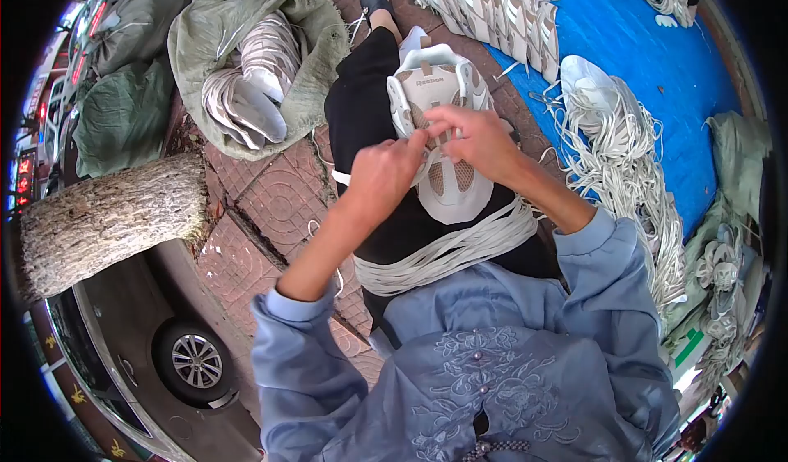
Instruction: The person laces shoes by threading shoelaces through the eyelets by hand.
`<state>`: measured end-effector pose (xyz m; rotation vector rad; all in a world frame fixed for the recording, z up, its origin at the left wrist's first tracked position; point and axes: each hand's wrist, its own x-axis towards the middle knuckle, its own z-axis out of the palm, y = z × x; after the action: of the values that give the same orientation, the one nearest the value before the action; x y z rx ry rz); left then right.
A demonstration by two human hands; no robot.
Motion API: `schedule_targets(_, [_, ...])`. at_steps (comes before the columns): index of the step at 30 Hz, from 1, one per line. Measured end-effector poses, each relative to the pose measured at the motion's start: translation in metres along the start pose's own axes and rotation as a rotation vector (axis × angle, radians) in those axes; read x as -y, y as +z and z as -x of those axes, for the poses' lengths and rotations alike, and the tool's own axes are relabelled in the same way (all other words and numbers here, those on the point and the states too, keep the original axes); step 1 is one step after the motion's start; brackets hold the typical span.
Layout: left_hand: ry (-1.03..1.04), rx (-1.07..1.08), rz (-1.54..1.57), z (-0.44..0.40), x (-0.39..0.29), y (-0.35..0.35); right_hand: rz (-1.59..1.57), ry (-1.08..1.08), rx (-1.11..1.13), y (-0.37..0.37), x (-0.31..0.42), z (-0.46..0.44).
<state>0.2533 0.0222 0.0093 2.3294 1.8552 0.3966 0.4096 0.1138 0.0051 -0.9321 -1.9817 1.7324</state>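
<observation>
A white and beige shoe upper (450, 195) with "Reebok" on its tongue lies across my lap, toe toward me. Over its eyelets my left hand (384, 175) is closed in a pinch, and a pale shoelace seems to run at its fingertips. My right hand (480, 144) meets it from the other side, thumb and index finger drawn together at the same lace. The fingers largely hide the strand. Across my thighs lies a bundle of white shoelaces (443, 253).
Stacked uppers fill an open green sack (320, 48) at the left. More uppers (501, 15) and a heap of laces (611, 158) rest at the right by a blue tarp (698, 76). A tree trunk (115, 216) and a parked car (139, 339) stand at the left.
</observation>
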Motion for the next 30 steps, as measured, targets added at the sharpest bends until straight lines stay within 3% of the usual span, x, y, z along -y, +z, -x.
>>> schedule_targets(1, [0.006, 0.003, 0.001, -0.005, 0.004, -0.004, 0.028, 0.000, 0.010, 0.001, 0.000, -0.002])
schedule_targets(4, [0.116, 0.329, -0.208, -0.019, 0.004, -0.025, 0.093, -0.040, 0.007, 0.005, -0.005, -0.007])
schedule_targets(8, [0.074, 0.386, -0.133, -0.019, 0.008, -0.014, 0.183, -0.162, -0.022, 0.009, -0.012, -0.011])
schedule_targets(10, [0.044, 0.243, 0.100, -0.009, 0.016, -0.008, 0.153, -0.142, -0.020, 0.010, -0.011, -0.012])
schedule_targets(15, [0.028, 0.011, 0.071, 0.009, 0.009, 0.004, 0.234, -0.240, -0.046, 0.014, -0.009, -0.020])
schedule_targets(17, [0.004, -0.052, 0.033, 0.011, 0.007, 0.009, 0.653, -0.397, -0.024, 0.015, -0.007, -0.024])
schedule_targets(21, [0.027, -0.215, -0.032, 0.015, 0.003, 0.020, 0.753, -0.473, 0.073, 0.016, -0.003, -0.026])
schedule_targets(27, [-0.010, -0.245, -0.040, 0.016, 0.001, 0.022, 0.533, -0.252, 0.072, 0.019, 0.000, -0.035])
schedule_targets(30, [-0.144, -0.225, 0.076, 0.009, -0.003, 0.010, 0.356, -0.150, 0.061, 0.011, 0.014, -0.031])
